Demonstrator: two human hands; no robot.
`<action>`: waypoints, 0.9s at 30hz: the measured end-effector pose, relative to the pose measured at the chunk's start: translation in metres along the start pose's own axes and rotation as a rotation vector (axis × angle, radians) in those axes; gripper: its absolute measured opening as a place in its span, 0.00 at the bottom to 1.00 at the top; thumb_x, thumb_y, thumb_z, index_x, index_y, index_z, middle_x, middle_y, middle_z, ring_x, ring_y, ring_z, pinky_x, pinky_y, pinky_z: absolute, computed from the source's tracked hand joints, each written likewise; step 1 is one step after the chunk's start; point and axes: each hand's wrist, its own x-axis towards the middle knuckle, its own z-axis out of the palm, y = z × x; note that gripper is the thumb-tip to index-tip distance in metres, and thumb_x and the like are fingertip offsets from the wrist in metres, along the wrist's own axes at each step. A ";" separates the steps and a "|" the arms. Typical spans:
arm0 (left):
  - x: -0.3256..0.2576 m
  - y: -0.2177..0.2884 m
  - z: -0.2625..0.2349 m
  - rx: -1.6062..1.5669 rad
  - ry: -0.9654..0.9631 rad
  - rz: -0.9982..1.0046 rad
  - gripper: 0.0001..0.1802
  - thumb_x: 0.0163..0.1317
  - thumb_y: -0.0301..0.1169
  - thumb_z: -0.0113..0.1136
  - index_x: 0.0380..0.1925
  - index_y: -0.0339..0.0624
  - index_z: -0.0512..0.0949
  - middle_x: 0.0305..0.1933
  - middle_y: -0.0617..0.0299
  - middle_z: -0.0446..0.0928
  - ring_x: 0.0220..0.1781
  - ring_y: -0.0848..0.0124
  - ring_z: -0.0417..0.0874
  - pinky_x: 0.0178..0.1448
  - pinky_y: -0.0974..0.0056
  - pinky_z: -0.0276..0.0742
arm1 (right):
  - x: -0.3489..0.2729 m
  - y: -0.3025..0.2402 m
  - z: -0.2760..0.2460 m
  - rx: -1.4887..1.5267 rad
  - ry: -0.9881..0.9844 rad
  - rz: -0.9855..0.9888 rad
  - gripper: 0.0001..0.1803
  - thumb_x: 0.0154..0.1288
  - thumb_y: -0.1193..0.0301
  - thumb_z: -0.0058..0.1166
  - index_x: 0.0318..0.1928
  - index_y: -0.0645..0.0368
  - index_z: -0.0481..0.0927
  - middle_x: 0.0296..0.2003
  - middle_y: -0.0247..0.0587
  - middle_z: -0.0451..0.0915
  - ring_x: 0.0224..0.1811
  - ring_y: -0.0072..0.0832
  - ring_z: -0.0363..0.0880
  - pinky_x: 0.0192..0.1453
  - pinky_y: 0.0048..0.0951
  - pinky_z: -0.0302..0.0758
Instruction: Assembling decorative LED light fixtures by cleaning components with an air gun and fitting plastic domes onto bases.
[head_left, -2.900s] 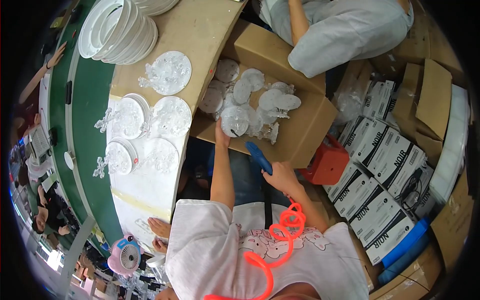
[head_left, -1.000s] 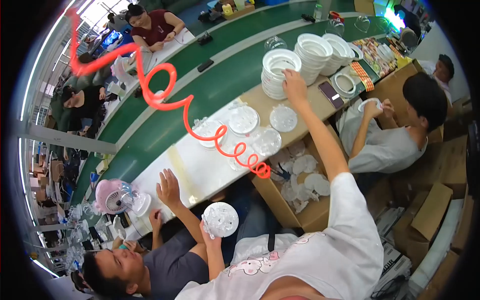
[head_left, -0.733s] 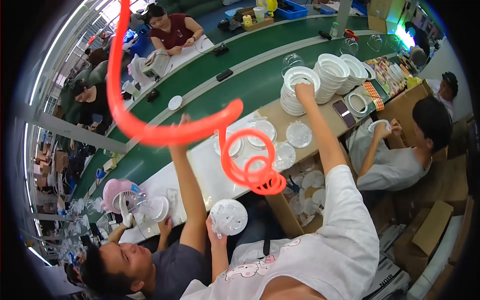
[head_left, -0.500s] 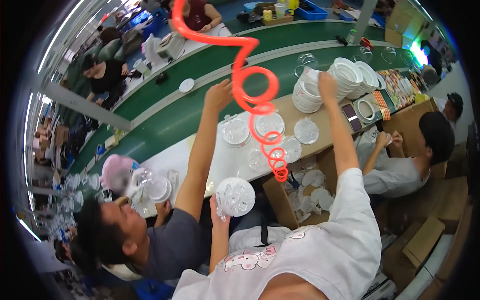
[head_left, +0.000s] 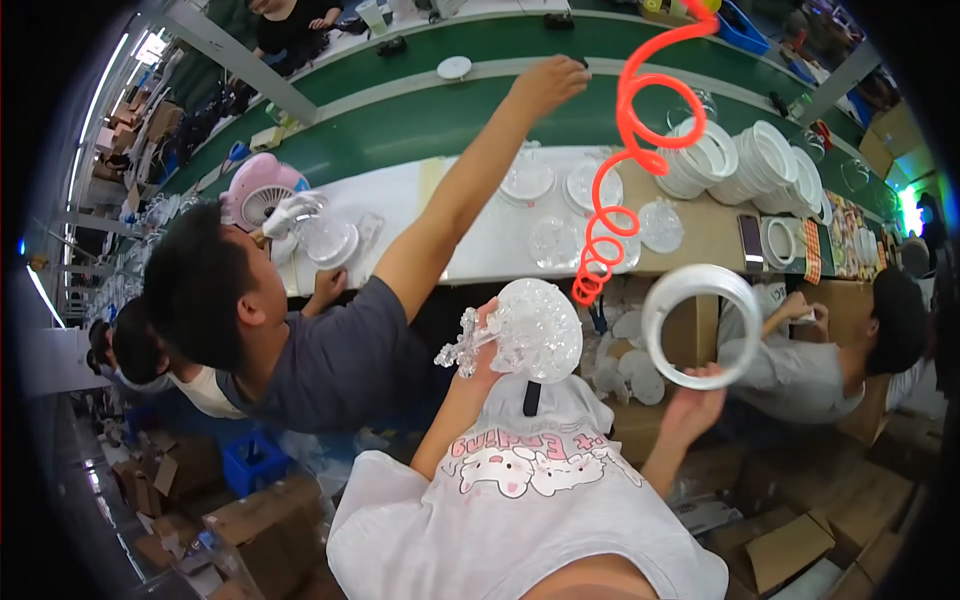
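Observation:
In my left hand (head_left: 482, 372) is a round, clear and white plastic disc assembly (head_left: 545, 325). A cluster of small clear plastic pieces sticks out past its left side. My right hand (head_left: 692, 408) grips a white plastic ring (head_left: 656, 335) by its lower edge, raised to the right of the disc and apart from it. Beyond both hands, several similar clear discs (head_left: 661, 226) lie on the workbench (head_left: 450, 240). Stacks of white rings (head_left: 765, 165) stand at the bench's right part.
A coiled red air hose (head_left: 612, 222) hangs over the bench. Below it sits a carton with clear discs (head_left: 640, 375). To my left, a co-worker's arm (head_left: 455, 205) reaches across toward the green conveyor (head_left: 400, 105). Another co-worker (head_left: 800, 360) sits at the right. A phone (head_left: 750, 240) lies near the stacks.
My right hand has come back from the stacks toward me and now holds a white ring. My left hand has lifted the disc slightly and brought it more to the middle.

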 end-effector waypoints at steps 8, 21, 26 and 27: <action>-0.009 -0.031 -0.005 -0.017 0.013 -0.048 0.23 0.58 0.48 0.43 0.44 0.43 0.73 0.43 0.59 0.75 0.47 0.66 0.75 0.52 0.59 0.70 | -0.057 0.090 0.021 0.173 -0.147 0.442 0.09 0.64 0.71 0.42 0.42 0.61 0.68 0.38 0.38 0.72 0.41 0.29 0.72 0.51 0.33 0.68; -0.022 0.006 0.005 -0.010 0.244 -0.016 0.20 0.59 0.41 0.48 0.43 0.35 0.72 0.44 0.57 0.75 0.46 0.67 0.76 0.52 0.64 0.70 | -0.020 0.041 0.034 -1.128 -0.787 -0.020 0.12 0.57 0.70 0.51 0.41 0.61 0.75 0.38 0.39 0.77 0.40 0.27 0.75 0.44 0.25 0.69; -0.014 -0.003 -0.001 0.161 0.243 -0.007 0.20 0.59 0.40 0.48 0.43 0.34 0.72 0.40 0.57 0.75 0.43 0.70 0.76 0.47 0.66 0.71 | -0.033 -0.001 0.135 -1.172 -1.292 -0.579 0.25 0.42 0.76 0.58 0.46 0.54 0.74 0.46 0.38 0.74 0.50 0.38 0.69 0.54 0.38 0.65; -0.016 -0.004 0.005 0.249 0.232 0.014 0.19 0.60 0.40 0.48 0.42 0.35 0.72 0.40 0.58 0.75 0.42 0.71 0.76 0.45 0.67 0.71 | -0.034 0.007 0.141 -1.181 -1.283 -0.581 0.25 0.42 0.76 0.58 0.46 0.54 0.74 0.46 0.38 0.74 0.50 0.38 0.69 0.54 0.38 0.65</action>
